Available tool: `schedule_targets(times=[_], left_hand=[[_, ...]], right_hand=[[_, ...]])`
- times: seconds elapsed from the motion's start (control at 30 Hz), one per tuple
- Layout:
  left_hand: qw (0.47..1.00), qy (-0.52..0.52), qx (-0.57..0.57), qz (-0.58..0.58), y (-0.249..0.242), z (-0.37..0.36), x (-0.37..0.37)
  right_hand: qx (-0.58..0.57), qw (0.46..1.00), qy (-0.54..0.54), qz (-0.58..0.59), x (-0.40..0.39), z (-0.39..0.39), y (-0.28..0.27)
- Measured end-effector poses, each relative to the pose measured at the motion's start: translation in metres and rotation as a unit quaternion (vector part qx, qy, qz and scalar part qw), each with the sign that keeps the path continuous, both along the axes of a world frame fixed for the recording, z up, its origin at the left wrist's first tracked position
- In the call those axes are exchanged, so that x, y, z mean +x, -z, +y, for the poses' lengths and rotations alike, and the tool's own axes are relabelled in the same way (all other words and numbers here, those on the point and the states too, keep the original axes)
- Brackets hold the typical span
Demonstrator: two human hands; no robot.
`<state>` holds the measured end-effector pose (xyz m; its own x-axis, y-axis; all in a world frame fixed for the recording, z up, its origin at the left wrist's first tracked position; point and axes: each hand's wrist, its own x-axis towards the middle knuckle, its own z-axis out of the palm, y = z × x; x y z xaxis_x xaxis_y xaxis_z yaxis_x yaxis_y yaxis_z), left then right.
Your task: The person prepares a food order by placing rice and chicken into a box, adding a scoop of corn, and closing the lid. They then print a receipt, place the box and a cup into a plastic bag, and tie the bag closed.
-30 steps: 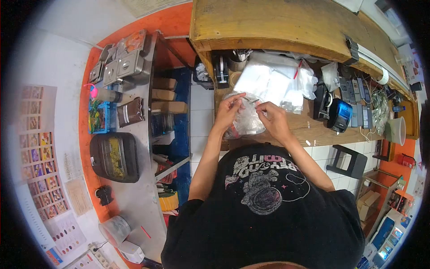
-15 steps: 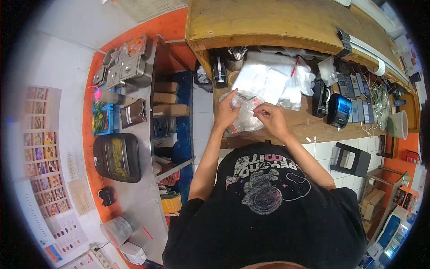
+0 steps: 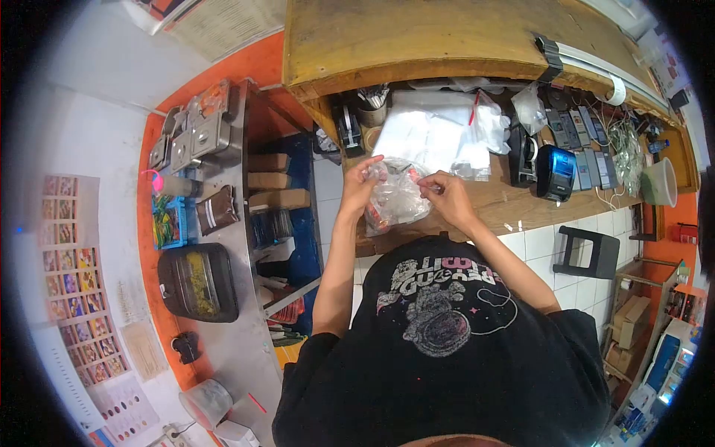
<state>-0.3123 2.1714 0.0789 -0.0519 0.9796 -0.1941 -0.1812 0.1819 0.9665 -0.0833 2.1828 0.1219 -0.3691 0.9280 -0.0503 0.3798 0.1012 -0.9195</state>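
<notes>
Between my two hands is a clear plastic bag [image 3: 398,200] with some red on it, near the front edge of the wooden table [image 3: 488,205]. My left hand [image 3: 362,185] has its fingers closed on the bag's left side, the index finger reaching up. At the bag's upper right edge, my right hand [image 3: 447,195] pinches the plastic with thumb and fingertips. Flat clear plastic bags [image 3: 424,134] lie on the table just beyond my hands. What is inside the held bag is too unclear to tell.
A black and blue device [image 3: 557,173] and several phones [image 3: 588,171] sit at the right. The wooden shelf [image 3: 417,37] overhangs the table. To the left, a steel counter [image 3: 242,343] bears a black container [image 3: 197,281] and lidded metal pans [image 3: 208,134]. A black stool [image 3: 586,253] stands right.
The view has shifted a little. The bag is more spread out between my hands, showing more red on its left side. Both hands remain at the bag.
</notes>
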Motion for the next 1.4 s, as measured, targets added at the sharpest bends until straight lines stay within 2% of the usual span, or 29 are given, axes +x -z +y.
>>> schedule_targets(times=[0.13,0.27,0.43,0.57,0.63,0.67,0.73,0.77,0.83,0.97,1.03,1.07,1.13,1.27,1.33,1.4], left_hand=[[0.999,0.022,-0.008,-0.026,-0.004,0.003,-0.004],[0.999,0.020,-0.004,-0.030,-0.012,0.004,-0.004],[0.990,0.080,-0.099,0.064,0.004,0.011,-0.013],[0.988,0.077,-0.111,0.069,0.003,0.012,-0.013],[0.992,0.085,-0.089,-0.036,-0.008,0.011,-0.019],[0.992,0.086,-0.091,-0.035,-0.013,0.010,-0.022],[0.958,0.059,-0.139,-0.242,-0.020,0.010,-0.029],[0.958,0.058,-0.141,-0.242,-0.016,0.009,-0.031],[0.971,0.089,-0.111,-0.194,-0.011,0.007,-0.036],[0.984,0.113,-0.086,-0.106,-0.007,0.006,-0.037],[0.978,0.190,-0.028,0.084,0.000,0.007,-0.048],[0.978,0.189,-0.030,0.083,0.004,0.008,-0.050],[0.970,0.171,-0.029,0.173,0.000,0.010,-0.050],[0.971,0.095,-0.026,0.217,-0.007,0.009,-0.043],[0.963,0.064,-0.015,0.260,-0.013,0.010,-0.045],[0.952,0.051,-0.001,0.301,-0.029,0.009,-0.042]], right_hand=[[-0.009,1.000,-0.006,0.019,-0.007,0.001,-0.011],[-0.019,0.999,-0.025,0.022,-0.018,0.003,0.003],[0.004,1.000,-0.024,-0.002,-0.036,0.003,0.004],[0.020,1.000,-0.003,-0.021,-0.047,0.007,0.015],[0.015,0.999,0.031,0.018,-0.052,0.011,0.022],[0.014,0.999,0.031,0.019,-0.055,0.014,0.027],[-0.007,0.999,0.011,0.040,-0.060,0.019,0.031],[-0.009,0.999,0.011,0.040,-0.063,0.021,0.034],[-0.084,0.994,-0.004,0.066,-0.069,0.023,0.030],[-0.084,0.992,-0.032,0.092,-0.074,0.026,0.042],[-0.092,0.991,-0.011,0.095,-0.075,0.028,0.043],[-0.094,0.991,-0.012,0.095,-0.075,0.030,0.044],[-0.079,0.996,-0.036,0.014,-0.074,0.034,0.043],[-0.095,0.995,-0.041,0.008,-0.077,0.038,0.039],[0.012,0.995,-0.064,-0.077,-0.079,0.040,0.012],[0.045,0.991,-0.082,-0.095,-0.080,0.040,0.001]])
